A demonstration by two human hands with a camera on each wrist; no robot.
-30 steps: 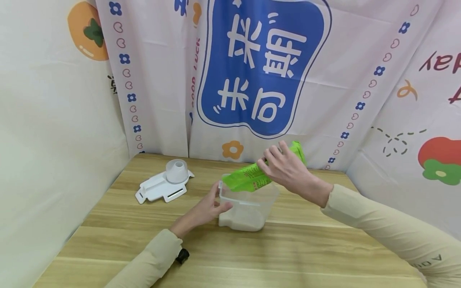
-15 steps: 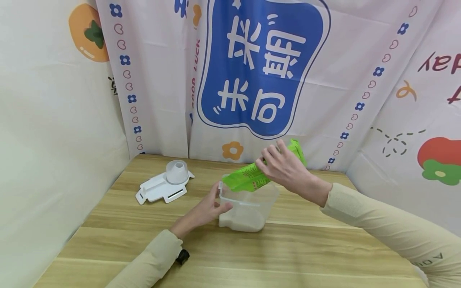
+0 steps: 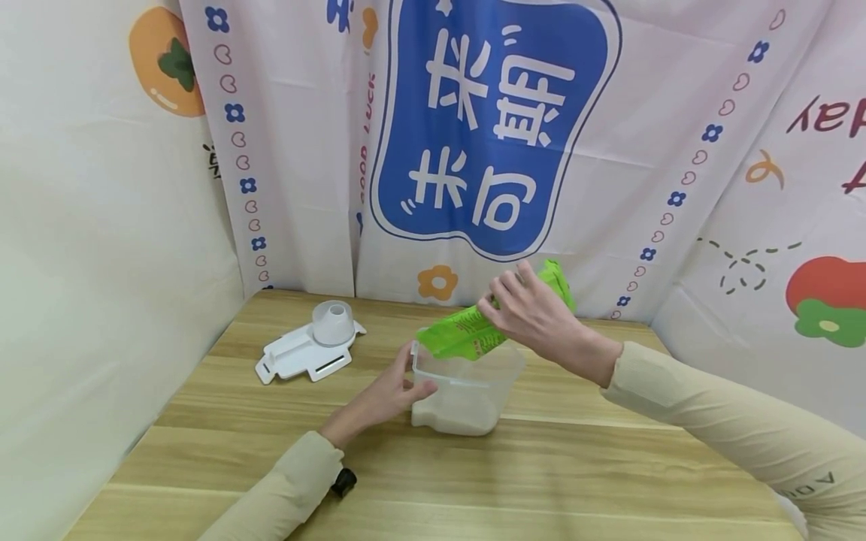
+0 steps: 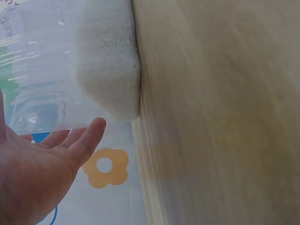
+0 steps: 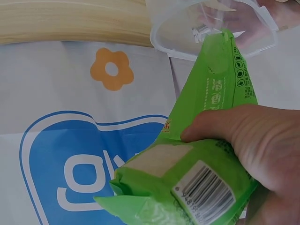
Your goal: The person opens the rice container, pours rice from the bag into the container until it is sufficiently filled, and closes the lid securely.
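Head view: my right hand (image 3: pixel 534 308) has a firm grip on a green bag (image 3: pixel 467 334), fingers and thumb bent round its middle. Bag is tilted, one end high on the right, the other low on the left, over the mouth of a clear box (image 3: pixel 497 376). Can't tell if that low end touches the rim.

My left hand (image 3: pixel 389 391) steadies the box at its left end: partly spread, thumb on the near wall, fingers going round to the far side. Box stands upright on the wooden table (image 3: pixel 595 466), roughly between my arms.

Left wrist view: white grains (image 4: pixel 110 70) show through the wall, lying in the bottom of the box. Fingertips sit against the plastic.

Right wrist view: thumb lies across the bag, barcode (image 5: pixel 206 194) on the end nearest the camera, narrow end reaching over the box opening.

Far left on the table, well apart from the box: white plastic piece (image 3: pixel 298 359) with slots, clear cup (image 3: pixel 333 324) on its far right part. Both sleeves (image 3: pixel 731 421) beige; small black item (image 3: pixel 343 482) by my left cuff. Printed curtain (image 3: pixel 609 210) behind the table, orange flower (image 3: pixel 437 282) low on it, big blue patch (image 3: pixel 575 83) above.
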